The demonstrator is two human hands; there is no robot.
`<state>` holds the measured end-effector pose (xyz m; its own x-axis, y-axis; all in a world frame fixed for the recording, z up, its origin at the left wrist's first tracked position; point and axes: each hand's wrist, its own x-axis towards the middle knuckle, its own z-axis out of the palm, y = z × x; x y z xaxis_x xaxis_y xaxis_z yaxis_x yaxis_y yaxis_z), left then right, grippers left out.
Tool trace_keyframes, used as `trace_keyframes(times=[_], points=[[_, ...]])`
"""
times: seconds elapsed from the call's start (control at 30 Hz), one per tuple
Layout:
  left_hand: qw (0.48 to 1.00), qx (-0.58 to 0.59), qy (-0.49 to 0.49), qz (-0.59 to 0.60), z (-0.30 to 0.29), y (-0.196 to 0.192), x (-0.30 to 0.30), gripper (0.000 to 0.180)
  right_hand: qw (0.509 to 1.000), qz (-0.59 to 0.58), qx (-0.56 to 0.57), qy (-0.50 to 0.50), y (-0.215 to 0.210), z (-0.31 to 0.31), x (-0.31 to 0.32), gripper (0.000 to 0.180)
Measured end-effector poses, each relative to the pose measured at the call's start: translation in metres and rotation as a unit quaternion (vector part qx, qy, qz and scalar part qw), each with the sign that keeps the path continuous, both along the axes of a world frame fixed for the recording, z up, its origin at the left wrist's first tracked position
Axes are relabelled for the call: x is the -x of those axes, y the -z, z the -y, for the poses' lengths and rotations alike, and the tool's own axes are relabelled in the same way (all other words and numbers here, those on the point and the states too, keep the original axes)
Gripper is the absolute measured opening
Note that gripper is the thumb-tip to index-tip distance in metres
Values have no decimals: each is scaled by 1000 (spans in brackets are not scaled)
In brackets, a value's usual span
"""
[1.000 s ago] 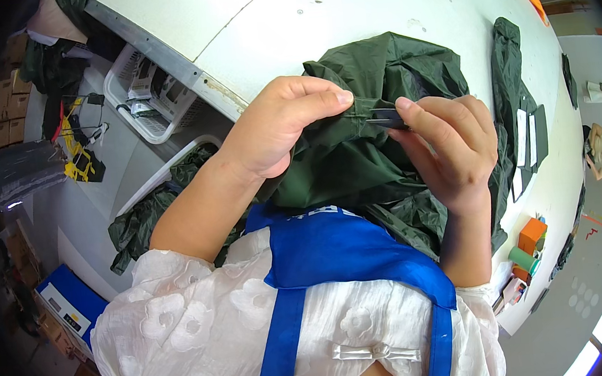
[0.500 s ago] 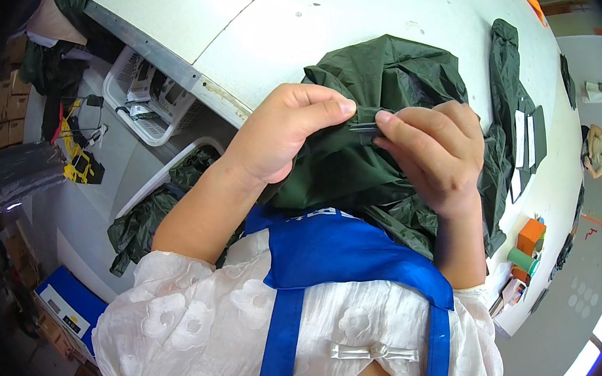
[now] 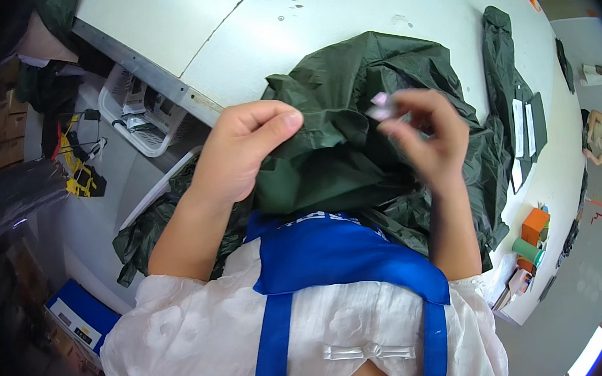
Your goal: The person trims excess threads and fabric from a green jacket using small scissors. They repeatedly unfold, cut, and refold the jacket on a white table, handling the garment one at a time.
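Observation:
My left hand (image 3: 240, 147) pinches the edge of a dark green, thin, shiny garment (image 3: 383, 59) between thumb and bent fingers. The cloth hangs from that grip toward my blue apron (image 3: 342, 249) and spreads in folds over the table. My right hand (image 3: 432, 130) is a short way to the right, over the same cloth and smeared by motion. At its curled fingertips there is a small shiny metal tool (image 3: 380, 106), too blurred to name. Between the two hands the cloth's edge lies loose, and the right fingers do not appear to grip it.
The white table (image 3: 342, 5) has a metal-trimmed edge at the left. Below it stand a white basket (image 3: 153, 140) with packets and a bin of dark green cloth (image 3: 154, 222). Right of me lie another green piece (image 3: 499, 63), an orange box (image 3: 535, 225) and a green spool (image 3: 527, 250).
My right hand has drawn back slightly from the cloth's edge and turned, carrying the metal tool. My left hand has shifted a little left and down, still pinching the garment.

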<state>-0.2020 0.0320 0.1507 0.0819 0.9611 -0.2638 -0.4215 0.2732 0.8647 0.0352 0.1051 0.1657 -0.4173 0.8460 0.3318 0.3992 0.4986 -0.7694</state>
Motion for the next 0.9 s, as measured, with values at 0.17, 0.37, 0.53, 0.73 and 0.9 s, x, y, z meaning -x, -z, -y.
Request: trace_keyframes(times=[0.17,0.37,0.53,0.73,0.9], points=[[1000,3,13,13,-6,-5,-10,18,970,55,-220,-93,-5,-2,12,32],[1000,8,21,-16,-8,-5,-11,21,944,98,-301,-97,-19,-2,14,29],[999,12,45,-5,-10,-7,-11,22,945,104,-292,-105,-20,-3,12,27],[999,13,36,-23,-9,-10,-18,22,954,99,-246,-140,-18,-1,15,26],[990,1,73,-121,-10,-4,-3,15,986,-135,58,-73,-8,6,4,24]])
